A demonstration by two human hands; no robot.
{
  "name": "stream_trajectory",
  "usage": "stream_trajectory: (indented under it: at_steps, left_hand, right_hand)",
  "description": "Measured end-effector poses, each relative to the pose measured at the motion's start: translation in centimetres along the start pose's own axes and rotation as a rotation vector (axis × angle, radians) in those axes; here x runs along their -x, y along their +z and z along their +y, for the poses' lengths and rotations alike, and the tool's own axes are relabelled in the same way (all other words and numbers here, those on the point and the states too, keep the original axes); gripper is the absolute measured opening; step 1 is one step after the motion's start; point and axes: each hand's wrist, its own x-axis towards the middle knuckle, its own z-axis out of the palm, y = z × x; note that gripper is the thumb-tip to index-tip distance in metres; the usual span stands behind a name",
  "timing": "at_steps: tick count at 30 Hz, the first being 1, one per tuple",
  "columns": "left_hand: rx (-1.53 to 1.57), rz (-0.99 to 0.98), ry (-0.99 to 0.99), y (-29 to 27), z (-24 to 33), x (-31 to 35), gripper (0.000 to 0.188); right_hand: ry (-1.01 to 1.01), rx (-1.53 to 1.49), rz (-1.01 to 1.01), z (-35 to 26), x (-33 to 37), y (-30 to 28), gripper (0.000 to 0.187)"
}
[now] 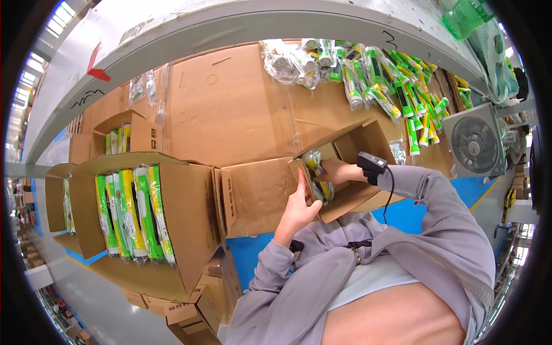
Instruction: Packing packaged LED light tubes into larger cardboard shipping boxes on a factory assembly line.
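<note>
Packaged item (315, 172): clasped by right hand (338, 171) inside small carton (345, 167); left hand (299, 207), fingers released, steadies flap; wrapper may snag.

The scene is brightly and evenly lit, with saturated colours and only soft shadows. Light appears to come from rows of ceiling panels (57, 24) at the far upper left, well away from the left hand (297, 210); they are blown out to white. A milder glare washes the pale shelf beam (241, 26) arching above both hands. Inside the open carton (351, 155) around the right hand (336, 171) the shade is deeper, and the packet (315, 175) held there looks slightly soft, perhaps from motion. Fisheye distortion bends straight edges strongly, and a black vignette rings the frame. Clear plastic bags (368, 75) above the right hand show small specular glints.
</note>
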Motion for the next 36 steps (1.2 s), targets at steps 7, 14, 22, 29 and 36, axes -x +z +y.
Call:
stream_trajectory:
  at_steps: [7, 14, 22, 29, 36]
  left_hand:
    - [-0.045, 0.08, 0.077, 0.9, -0.6, -0.3, 0.088]
    - [0.047, 0.108, 0.036, 1.3, -0.7, -0.5, 0.088]
    - [0.086, 0.123, -0.124, 0.4, -0.9, 0.3, 0.079]
    - [0.009, 0.112, -0.087, 2.3, 0.8, -2.2, 0.07]
    - [-0.097, 0.251, -0.183, 6.0, 2.5, -3.8, 0.058]
  right_hand:
    - [-0.125, 0.073, 0.047, 4.5, -4.2, 2.4, 0.05]
    - [-0.006, -0.007, -0.078, 4.1, -3.4, 1.6, 0.058]
    - [-0.585, -0.977, -0.187, 2.9, 8.4, -10.4, 0.034]
    - [-0.28, -0.778, 1.121, 26.7, 2.8, -16.1, 0.033]
    - [0.338, 0.214, 0.975, 29.8, -1.9, -12.4, 0.093]
